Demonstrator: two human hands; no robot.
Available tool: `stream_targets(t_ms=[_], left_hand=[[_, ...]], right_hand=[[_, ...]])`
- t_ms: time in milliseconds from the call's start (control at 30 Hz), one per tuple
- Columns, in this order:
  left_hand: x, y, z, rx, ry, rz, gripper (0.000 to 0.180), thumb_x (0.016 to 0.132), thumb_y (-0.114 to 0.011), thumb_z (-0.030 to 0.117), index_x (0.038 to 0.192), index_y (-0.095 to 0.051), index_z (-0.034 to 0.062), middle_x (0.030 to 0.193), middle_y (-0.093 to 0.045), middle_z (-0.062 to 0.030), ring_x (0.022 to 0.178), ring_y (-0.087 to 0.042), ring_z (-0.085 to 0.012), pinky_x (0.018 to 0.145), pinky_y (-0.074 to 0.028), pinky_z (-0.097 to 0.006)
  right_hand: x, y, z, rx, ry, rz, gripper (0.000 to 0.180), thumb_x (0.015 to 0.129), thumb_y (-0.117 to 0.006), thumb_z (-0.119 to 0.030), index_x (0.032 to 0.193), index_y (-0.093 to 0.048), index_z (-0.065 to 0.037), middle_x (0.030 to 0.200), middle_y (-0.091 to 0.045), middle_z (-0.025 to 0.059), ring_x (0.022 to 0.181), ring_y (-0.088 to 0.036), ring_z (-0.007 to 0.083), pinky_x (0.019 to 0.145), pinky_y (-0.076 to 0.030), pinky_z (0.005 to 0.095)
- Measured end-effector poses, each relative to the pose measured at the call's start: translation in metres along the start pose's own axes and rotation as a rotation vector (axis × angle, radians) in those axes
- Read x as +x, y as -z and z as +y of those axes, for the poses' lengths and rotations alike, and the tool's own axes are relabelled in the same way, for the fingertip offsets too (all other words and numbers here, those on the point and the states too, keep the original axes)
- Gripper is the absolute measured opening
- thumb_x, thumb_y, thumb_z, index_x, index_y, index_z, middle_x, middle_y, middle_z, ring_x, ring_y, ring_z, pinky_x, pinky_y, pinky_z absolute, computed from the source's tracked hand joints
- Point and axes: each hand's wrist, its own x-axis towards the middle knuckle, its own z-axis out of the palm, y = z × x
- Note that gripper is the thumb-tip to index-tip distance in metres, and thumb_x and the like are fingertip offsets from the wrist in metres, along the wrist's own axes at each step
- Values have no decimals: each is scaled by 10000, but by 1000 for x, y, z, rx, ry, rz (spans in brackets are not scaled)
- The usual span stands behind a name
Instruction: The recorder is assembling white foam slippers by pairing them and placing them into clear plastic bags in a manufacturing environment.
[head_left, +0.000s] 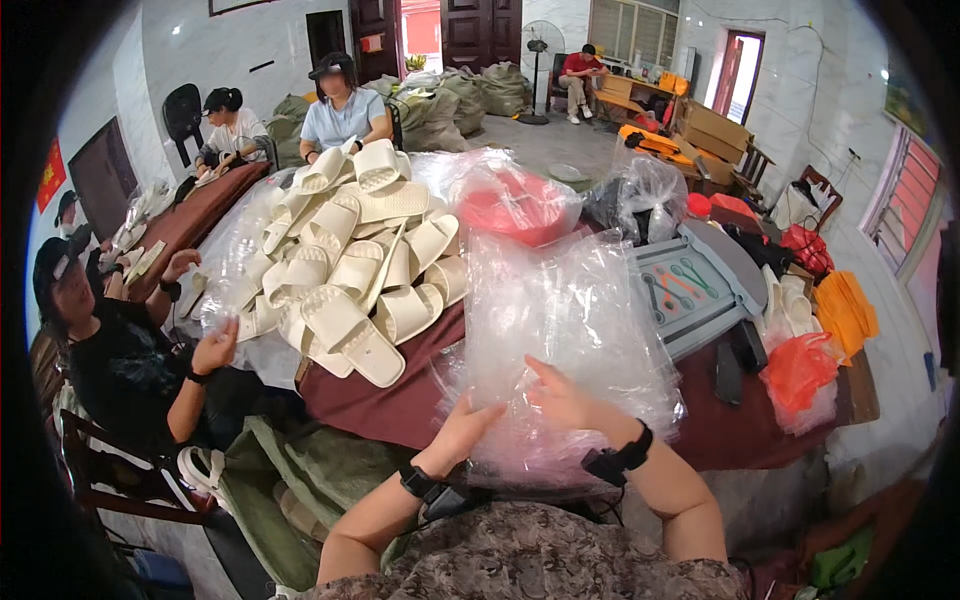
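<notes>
A stack of clear plastic bags (560, 330) lies flat in front of me on a table with a dark red cloth. Over its near part is my left hand (465, 432), fingers stretched toward the right and nothing seen in them. My right hand (578, 402) hovers just beside it above the bags, index finger extended and holding nothing that I can see. A gap separates the two hands. Left of the bags rises a large heap of cream slippers (350, 325), the nearest ones lying close to the bag stack.
Beyond the bags sits a pink basin (515, 205) wrapped in plastic. A grey plastic stool (690, 285) lies to the right, near a red plastic bag (800, 378). A green sack (310, 490) hangs at the near left. One person sits close on the left; others sit farther back.
</notes>
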Motion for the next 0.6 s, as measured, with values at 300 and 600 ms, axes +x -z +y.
stream_targets(t_ms=[300,600], left_hand=[[-27,45,2,311,158,-37,533,907,-704,261,1322,-509,-11,1067,-686,-50,899,-633,-176,779,-514,-324],[-64,95,141,1685,-470,711,1151,589,-882,399,1495,-290,8,1491,-324,-268,1384,-304,-453,1122,-319,-472]], right_hand=[[2,21,0,-494,172,138,815,741,-747,-467,1396,-475,-67,1368,-504,205,1230,-468,407,1026,-398,505],[-13,0,10,-620,-26,90,902,729,-712,-593,1425,-466,-74,1442,-465,189,1316,-404,395,1076,-312,534]])
